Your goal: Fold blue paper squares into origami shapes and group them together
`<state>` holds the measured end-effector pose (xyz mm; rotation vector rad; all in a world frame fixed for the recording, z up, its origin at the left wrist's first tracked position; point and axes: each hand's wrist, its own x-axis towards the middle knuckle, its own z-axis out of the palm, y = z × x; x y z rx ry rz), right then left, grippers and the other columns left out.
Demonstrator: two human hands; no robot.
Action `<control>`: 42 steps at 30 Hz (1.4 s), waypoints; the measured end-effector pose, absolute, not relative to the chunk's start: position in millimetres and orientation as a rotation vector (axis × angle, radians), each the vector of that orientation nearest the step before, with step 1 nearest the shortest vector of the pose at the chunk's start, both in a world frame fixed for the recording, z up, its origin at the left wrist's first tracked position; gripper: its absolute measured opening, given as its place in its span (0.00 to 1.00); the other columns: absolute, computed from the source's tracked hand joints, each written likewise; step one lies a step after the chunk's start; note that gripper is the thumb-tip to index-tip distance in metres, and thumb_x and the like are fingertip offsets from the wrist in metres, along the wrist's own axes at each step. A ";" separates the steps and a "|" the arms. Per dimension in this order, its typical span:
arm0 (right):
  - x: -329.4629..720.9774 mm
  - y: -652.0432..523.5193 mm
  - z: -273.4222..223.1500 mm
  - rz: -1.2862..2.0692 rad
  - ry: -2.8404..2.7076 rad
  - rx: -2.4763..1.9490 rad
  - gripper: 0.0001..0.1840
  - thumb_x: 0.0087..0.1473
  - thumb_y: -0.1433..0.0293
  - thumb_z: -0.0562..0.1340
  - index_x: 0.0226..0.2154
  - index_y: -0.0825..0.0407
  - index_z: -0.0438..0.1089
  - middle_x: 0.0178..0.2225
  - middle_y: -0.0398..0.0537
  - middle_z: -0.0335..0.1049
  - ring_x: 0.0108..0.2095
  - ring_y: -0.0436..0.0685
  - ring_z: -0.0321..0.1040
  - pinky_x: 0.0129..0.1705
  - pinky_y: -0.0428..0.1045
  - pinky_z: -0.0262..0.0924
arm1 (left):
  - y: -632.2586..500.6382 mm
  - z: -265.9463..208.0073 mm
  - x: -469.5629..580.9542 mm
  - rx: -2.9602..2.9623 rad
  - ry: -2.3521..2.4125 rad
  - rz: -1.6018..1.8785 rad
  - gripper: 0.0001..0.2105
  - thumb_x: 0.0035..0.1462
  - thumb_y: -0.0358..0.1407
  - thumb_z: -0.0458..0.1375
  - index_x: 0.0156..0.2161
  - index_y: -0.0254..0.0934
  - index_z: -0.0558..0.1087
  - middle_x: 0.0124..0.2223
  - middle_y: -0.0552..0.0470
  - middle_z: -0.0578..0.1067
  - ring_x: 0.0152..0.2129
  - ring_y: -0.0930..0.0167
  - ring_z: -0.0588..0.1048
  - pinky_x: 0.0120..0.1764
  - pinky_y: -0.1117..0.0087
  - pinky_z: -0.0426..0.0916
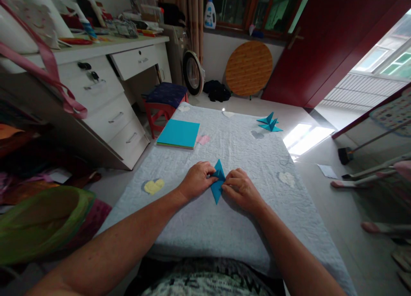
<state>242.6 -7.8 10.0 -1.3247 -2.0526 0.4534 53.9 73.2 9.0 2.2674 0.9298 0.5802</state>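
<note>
Pointing one tip toward the person and another away, a folded blue paper [217, 193] is being held low over the middle of the cloth-covered surface [237, 236]. The left hand [199, 178] is pinching its left side between thumb and fingers. The right hand [241, 187] is touching the right edge with bent fingers; whether they are gripping it, I cannot tell. Farther off, a blue-topped paper stack [179, 133] is lying leftward, while blue folded pieces [271, 127] are sitting near the far right corner.
</note>
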 end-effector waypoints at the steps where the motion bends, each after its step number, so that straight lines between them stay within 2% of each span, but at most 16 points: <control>1: 242.4 -7.4 9.3 0.458 -1.967 -1.330 0.09 0.60 0.70 0.61 0.29 0.51 0.74 0.30 0.46 0.69 0.34 0.55 0.65 0.41 0.53 0.58 | 72.5 9.3 54.0 2.264 0.914 0.606 0.06 0.56 0.30 0.63 0.28 0.37 0.76 0.29 0.54 0.73 0.32 0.70 0.71 0.37 0.69 0.63; 4: 239.3 -5.3 7.6 0.459 -1.724 -1.362 0.02 0.57 0.72 0.61 0.33 0.51 0.71 0.29 0.44 0.67 0.31 0.53 0.65 0.36 0.50 0.60 | 70.0 10.8 54.5 2.286 0.883 0.665 0.07 0.59 0.35 0.61 0.30 0.38 0.78 0.30 0.53 0.74 0.33 0.69 0.71 0.38 0.69 0.64; 7: 234.7 -3.2 7.7 0.481 -1.655 -1.364 0.03 0.55 0.73 0.61 0.33 0.50 0.70 0.28 0.43 0.67 0.29 0.52 0.64 0.34 0.48 0.60 | 68.2 11.9 54.8 2.287 0.859 0.683 0.10 0.61 0.36 0.60 0.30 0.37 0.78 0.29 0.53 0.73 0.32 0.70 0.72 0.37 0.69 0.64; 12: 231.3 -2.4 10.4 0.496 -1.693 -1.349 0.07 0.58 0.72 0.59 0.30 0.49 0.71 0.27 0.44 0.67 0.29 0.52 0.64 0.34 0.47 0.60 | 65.1 15.5 54.7 2.135 0.786 0.753 0.05 0.60 0.33 0.61 0.37 0.38 0.79 0.33 0.53 0.76 0.33 0.71 0.74 0.37 0.71 0.66; 24: 230.3 -2.6 8.8 0.431 -1.712 -1.327 0.07 0.58 0.74 0.59 0.32 0.50 0.73 0.27 0.44 0.67 0.27 0.51 0.64 0.32 0.47 0.60 | 62.1 14.9 53.8 2.026 0.703 0.860 0.05 0.58 0.28 0.61 0.37 0.36 0.79 0.38 0.50 0.80 0.37 0.70 0.78 0.43 0.69 0.70; 31: 229.7 -3.9 9.3 0.442 -1.720 -1.334 0.06 0.55 0.75 0.60 0.32 0.50 0.72 0.27 0.43 0.66 0.27 0.51 0.64 0.31 0.47 0.59 | 60.0 14.9 53.0 2.095 0.679 0.878 0.06 0.59 0.28 0.59 0.36 0.37 0.79 0.37 0.50 0.80 0.36 0.70 0.78 0.43 0.68 0.71; 42: 224.9 -6.2 15.8 0.448 -1.715 -1.226 0.06 0.59 0.74 0.59 0.34 0.49 0.72 0.30 0.43 0.65 0.28 0.51 0.64 0.30 0.47 0.60 | 59.3 13.8 50.9 2.319 0.672 0.854 0.05 0.61 0.32 0.59 0.36 0.37 0.79 0.38 0.49 0.81 0.38 0.68 0.77 0.45 0.66 0.71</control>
